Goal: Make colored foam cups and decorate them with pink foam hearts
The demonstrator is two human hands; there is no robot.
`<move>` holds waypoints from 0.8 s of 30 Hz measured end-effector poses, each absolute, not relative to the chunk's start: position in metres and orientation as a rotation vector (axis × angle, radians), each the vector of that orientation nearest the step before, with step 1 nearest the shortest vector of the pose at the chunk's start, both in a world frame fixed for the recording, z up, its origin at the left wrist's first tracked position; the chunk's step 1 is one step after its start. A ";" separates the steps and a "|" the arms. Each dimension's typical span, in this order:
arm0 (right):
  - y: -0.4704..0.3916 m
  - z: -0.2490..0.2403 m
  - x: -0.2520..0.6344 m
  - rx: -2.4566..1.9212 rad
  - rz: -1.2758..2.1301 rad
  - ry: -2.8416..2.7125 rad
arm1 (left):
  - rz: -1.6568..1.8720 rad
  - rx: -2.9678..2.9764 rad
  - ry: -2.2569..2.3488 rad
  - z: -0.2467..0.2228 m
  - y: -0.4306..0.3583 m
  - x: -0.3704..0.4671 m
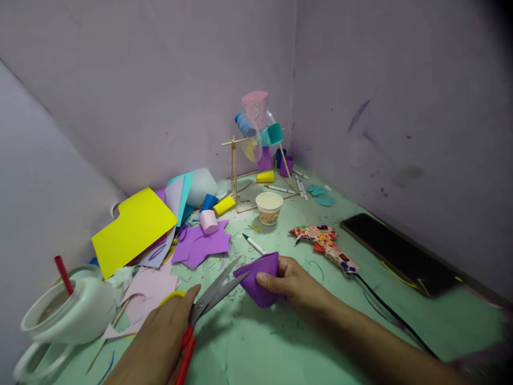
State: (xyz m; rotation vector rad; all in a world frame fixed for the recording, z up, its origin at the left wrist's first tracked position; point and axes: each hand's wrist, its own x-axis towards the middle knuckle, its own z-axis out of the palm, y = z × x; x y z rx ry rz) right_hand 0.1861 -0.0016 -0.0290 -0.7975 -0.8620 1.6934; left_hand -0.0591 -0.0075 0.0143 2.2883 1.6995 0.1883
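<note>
My left hand is closed on the scissors, which have red handles. The blades stand apart and point to the right, the lower one's tip at the left corner of a purple foam piece. That piece is curved like a small cup, and my right hand pinches its right side, thumb in front. Just behind it lies a white marker with a green tip. A yellow curved handle shows beside my left hand; whether it belongs to the scissors I cannot tell.
A stick frame with a wheel of coloured cups stands at the back. In front is a paper cup. Right lie a glue gun and a phone. Left are yellow sheet, purple scraps and a white pot.
</note>
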 end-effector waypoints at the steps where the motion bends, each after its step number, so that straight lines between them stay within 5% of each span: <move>1: -0.002 -0.028 0.186 -0.797 1.697 -0.872 | 0.196 2.300 1.681 0.015 -0.009 -0.058; 24: -0.006 -0.024 0.186 -0.858 1.688 -0.998 | 0.091 2.404 1.492 0.024 -0.013 -0.071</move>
